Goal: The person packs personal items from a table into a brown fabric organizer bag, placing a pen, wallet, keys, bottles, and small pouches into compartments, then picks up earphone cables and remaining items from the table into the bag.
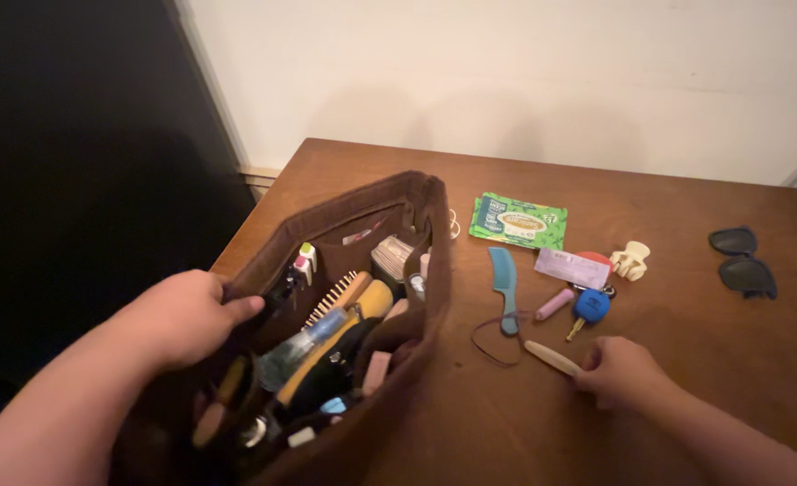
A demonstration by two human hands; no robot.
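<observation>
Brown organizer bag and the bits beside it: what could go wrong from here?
1. The brown bag is crammed; the left hand tugging its rim could tip it or spill the wooden brush.
2. The right hand pinches only the end of the nail file, so it may slip.
3. The file could snag the hair elastic nearby.
</observation>
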